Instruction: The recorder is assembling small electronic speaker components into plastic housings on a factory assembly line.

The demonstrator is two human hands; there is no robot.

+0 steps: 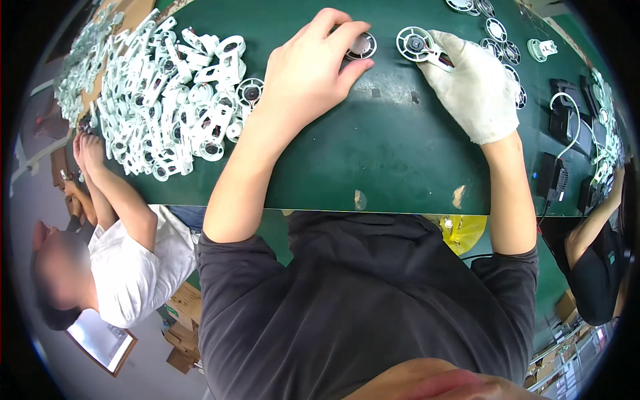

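Observation:
My left hand, bare, closes its thumb and fingers around a round spoked part with a grey centre, low over the green table. My right hand wears a white glove. It grips a white fan-like part, with a spoked ring, a dark hub and a short stem with red and black wires. The ring points toward my left hand, apart from the round part. Some of the stem is hidden under the glove.
A large heap of white fan-like parts covers the table's left side. Spoked rings lie beyond my right hand, beside a small white piece. Black power adapters with cables sit at right. Other people work at both sides; one wears a white shirt.

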